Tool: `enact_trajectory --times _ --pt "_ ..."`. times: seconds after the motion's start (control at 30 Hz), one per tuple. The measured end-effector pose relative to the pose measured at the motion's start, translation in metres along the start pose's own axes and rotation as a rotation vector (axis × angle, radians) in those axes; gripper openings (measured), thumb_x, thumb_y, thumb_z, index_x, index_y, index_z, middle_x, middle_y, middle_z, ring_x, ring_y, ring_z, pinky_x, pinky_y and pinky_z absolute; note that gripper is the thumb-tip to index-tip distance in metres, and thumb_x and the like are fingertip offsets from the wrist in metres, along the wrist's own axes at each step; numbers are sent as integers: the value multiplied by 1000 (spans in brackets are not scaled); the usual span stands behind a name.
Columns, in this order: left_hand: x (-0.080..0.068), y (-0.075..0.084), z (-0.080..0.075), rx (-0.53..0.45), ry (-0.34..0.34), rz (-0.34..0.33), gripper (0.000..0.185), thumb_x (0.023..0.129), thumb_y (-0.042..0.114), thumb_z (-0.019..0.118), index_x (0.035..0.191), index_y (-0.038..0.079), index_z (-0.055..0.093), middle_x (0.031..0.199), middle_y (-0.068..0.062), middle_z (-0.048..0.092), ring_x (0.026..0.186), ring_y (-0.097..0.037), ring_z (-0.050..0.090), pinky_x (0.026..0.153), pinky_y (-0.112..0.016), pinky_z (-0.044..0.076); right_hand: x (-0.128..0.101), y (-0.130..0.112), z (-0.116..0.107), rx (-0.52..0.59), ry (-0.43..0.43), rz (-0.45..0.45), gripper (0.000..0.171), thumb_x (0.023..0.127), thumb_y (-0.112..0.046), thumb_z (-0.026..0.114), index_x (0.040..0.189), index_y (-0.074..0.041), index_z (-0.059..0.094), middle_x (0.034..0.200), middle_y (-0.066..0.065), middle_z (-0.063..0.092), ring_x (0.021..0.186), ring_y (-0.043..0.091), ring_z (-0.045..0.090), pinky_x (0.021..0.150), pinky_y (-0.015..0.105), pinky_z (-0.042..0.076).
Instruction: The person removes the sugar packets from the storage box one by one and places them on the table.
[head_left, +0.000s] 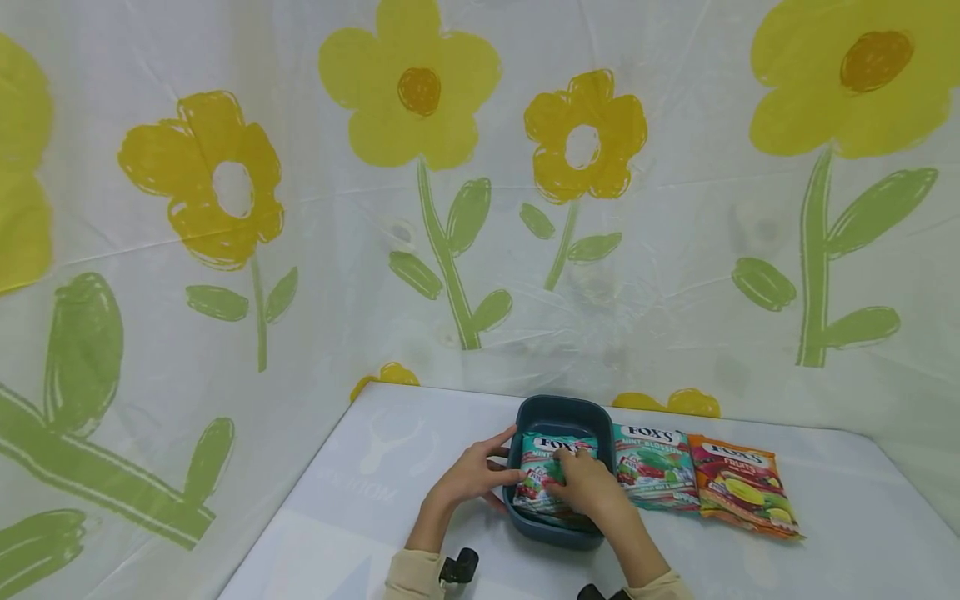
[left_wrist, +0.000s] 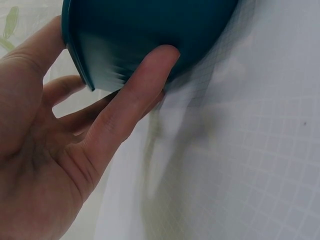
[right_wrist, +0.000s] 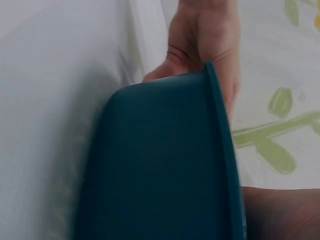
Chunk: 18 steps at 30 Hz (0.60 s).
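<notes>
A dark teal plastic container (head_left: 557, 535) stands on the table, with a green Fox's candy bag (head_left: 534, 479) inside its near part. My left hand (head_left: 472, 475) grips the container's left side; in the left wrist view its thumb (left_wrist: 135, 95) lies along the outer wall and a finger reaches the rim. From the right, my right hand (head_left: 588, 483) reaches into the container and holds the bag, thumb and fingers on its face. The right wrist view shows mostly the container wall (right_wrist: 160, 160), which hides the right fingers.
Right of the container lie another green Fox's bag (head_left: 656, 475) and an orange Fox's fruits bag (head_left: 746, 487), overlapping at their edges. The white table (head_left: 337, 533) ends at a curtain with printed yellow flowers (head_left: 420, 92) behind.
</notes>
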<state>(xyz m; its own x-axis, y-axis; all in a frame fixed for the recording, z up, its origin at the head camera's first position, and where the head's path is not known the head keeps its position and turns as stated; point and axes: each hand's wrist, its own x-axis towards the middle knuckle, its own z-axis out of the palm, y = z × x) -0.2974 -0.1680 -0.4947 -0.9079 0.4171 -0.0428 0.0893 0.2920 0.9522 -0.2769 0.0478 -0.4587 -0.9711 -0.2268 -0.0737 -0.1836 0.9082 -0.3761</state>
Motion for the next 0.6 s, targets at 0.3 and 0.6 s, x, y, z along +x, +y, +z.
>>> enact_trajectory --times 0.3,0.6 --pt "-1 0 -1 -6 -7 5 78 89 25 73 155 25 31 140 -22 51 113 -32 65 57 -43 62 -1 -3 8 -23 72 35 59 83 -34 78 130 -4 58 126 27 59 110 48 58 88 69 51" --pt "-1 1 0 6 -7 9 78 90 25 73 155 24 30 141 -23 50 114 -34 64 57 -43 62 -2 -11 6 -37 97 130 69 78 -35 82 129 2 56 117 30 64 97 47 63 82 63 55"
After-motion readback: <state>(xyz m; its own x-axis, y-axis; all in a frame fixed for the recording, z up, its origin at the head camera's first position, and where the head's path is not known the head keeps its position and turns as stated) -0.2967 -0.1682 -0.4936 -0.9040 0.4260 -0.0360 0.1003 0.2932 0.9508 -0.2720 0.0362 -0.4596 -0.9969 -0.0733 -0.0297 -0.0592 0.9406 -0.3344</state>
